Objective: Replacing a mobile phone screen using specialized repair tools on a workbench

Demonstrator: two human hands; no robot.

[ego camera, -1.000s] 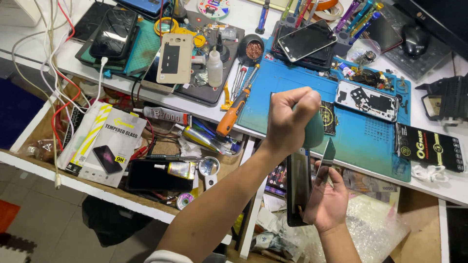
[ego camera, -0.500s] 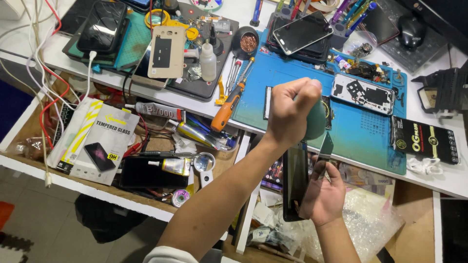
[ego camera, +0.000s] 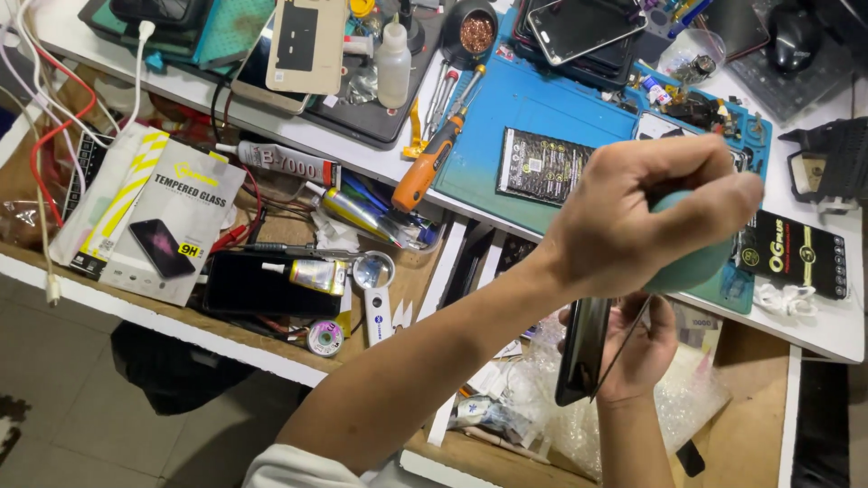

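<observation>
A glossy black glass phone [ego camera: 583, 348], a matt teal rubber bulb [ego camera: 692, 262], a smooth blue mat [ego camera: 506, 108].

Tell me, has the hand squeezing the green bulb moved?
Yes. The left hand has shifted right: the black card on the blue mat, earlier hidden behind it, now shows.

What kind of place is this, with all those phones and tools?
Most likely a phone repair bench. An opened phone sits in the right hand, more phones lie on the blue work mat, and a screwdriver lies nearby.
</observation>
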